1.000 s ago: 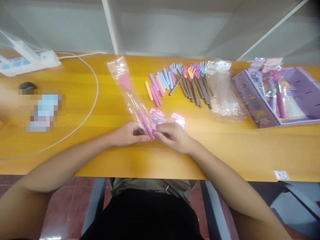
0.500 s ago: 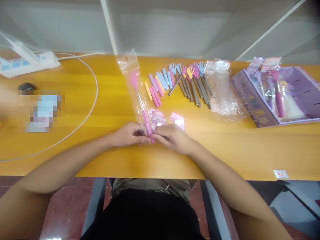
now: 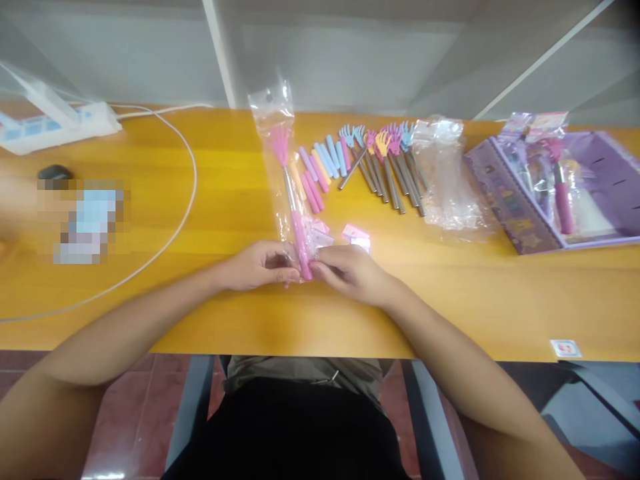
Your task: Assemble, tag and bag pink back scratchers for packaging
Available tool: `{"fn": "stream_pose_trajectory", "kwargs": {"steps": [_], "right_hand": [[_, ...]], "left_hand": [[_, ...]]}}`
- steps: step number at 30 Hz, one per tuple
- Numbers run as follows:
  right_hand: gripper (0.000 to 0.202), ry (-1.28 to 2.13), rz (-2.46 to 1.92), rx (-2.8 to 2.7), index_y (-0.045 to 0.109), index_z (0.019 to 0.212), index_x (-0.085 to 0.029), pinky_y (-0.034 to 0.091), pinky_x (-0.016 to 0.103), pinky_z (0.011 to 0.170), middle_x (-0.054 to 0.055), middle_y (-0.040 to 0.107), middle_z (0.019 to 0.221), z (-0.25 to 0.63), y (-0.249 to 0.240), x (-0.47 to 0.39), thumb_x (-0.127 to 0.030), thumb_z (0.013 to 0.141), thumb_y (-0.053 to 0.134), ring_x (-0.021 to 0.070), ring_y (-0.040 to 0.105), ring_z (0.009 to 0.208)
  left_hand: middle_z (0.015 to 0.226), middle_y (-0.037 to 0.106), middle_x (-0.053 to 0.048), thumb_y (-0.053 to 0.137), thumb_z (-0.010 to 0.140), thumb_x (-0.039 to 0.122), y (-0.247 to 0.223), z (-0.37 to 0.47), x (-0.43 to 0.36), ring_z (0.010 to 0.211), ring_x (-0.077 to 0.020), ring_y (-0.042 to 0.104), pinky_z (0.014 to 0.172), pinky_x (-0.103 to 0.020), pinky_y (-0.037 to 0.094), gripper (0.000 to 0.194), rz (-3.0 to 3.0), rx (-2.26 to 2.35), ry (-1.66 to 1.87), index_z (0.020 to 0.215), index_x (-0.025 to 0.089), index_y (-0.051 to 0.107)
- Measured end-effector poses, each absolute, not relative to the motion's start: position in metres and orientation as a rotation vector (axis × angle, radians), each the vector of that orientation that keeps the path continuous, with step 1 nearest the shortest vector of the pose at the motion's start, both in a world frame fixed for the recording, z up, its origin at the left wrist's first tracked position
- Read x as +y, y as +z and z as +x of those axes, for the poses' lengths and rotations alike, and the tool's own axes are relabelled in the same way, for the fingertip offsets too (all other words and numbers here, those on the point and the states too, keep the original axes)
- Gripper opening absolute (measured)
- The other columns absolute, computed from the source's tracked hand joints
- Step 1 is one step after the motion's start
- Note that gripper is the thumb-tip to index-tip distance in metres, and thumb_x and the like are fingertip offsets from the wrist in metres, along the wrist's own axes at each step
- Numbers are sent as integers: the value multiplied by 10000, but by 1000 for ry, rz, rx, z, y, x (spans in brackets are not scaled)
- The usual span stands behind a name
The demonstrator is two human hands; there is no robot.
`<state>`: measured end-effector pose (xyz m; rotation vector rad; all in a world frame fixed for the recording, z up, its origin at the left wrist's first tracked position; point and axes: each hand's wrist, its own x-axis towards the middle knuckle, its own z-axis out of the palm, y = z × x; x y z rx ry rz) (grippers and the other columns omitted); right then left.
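Your forearms angle inward from either side, bringing your left hand [image 3: 260, 265] and right hand [image 3: 353, 273] close together near the middle. Each hand's thumb points toward the other, with the fingers of both curled in a pinch; your wrists look nearly straight.

Two hands gripping bagged pink scratcher [image 3: 299, 230], loose handles [image 3: 325, 163], hand-shaped scratcher heads [image 3: 383, 143], purple box [image 3: 530, 227]

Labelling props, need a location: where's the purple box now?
Head view, right side: the purple box sits on the table, just right of the clear bags.
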<state>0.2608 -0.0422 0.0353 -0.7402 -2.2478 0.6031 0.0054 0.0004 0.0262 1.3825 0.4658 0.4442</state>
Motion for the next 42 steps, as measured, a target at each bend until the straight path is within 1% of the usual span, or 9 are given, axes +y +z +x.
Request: {"fn": "stream_pose_trajectory", "kwargs": {"steps": [6,11,15,20,23,28,30,37,42], "right_hand": [[262,246,-708,-2386,661,942,-199,385,290,635,-11,688,768,261,33,-44,-248,1174,548,122,576,636],[211,-45,-616,-2439,700,969,-187,418,334,626,-5,724,802,253,34,-52,-256,1154,626,131,575,628],[280,-166,-559,-2453,660,881,-207,405,348,593,-19,672,751,246,36,-56,-282,1150,644,131,528,611],[323,-202,-417,-2423,589,800,-212,393,340,574,-23,592,711,245,44,-59,-208,1109,686,137,476,619],[312,-191,-345,-2459,568,811,-212,379,339,580,-26,556,720,244,45,-62,-189,1089,708,138,471,628],[263,-165,-232,-2486,597,876,-204,428,329,631,-26,589,773,238,36,-64,-235,1133,648,139,524,674],[259,-144,-176,-2487,618,879,-199,433,337,626,-27,593,777,235,33,-65,-240,1132,651,141,547,681],[362,-99,-34,-2441,597,765,-200,365,327,553,-38,541,739,223,29,-75,-298,1066,772,118,499,617],[392,-48,-134,-2405,580,736,-219,371,319,550,-43,496,677,228,27,-69,-325,1094,699,122,455,592]], "left_hand": [[915,747,-48,929,916,422,16,-1,18,777,-157,722,740,-276,611,328,1304,436,677,965,155,745],[1252,766,-93,957,857,460,13,-2,34,851,-153,750,796,-297,611,512,1135,624,921,1184,194,666],[1310,753,-98,929,894,530,9,-1,34,858,-139,726,815,-290,595,594,1203,680,934,1292,227,607],[1257,792,-119,875,971,533,6,-2,28,866,-150,716,845,-296,584,606,1307,551,856,1390,236,552],[1158,818,-114,839,999,578,6,-2,22,837,-164,724,769,-275,574,663,1305,459,726,1483,238,540],[1034,811,-86,810,1028,574,7,1,15,773,-152,718,702,-252,552,575,1239,451,726,1439,202,657],[1037,804,-70,844,1010,539,9,3,17,767,-150,716,687,-256,550,554,1149,494,776,1420,213,664],[960,747,-8,964,888,530,21,7,23,724,-138,661,645,-247,508,794,980,590,819,1502,267,535],[987,732,21,1022,821,321,20,4,25,720,-122,676,646,-229,505,860,987,680,884,1477,335,467]]}}
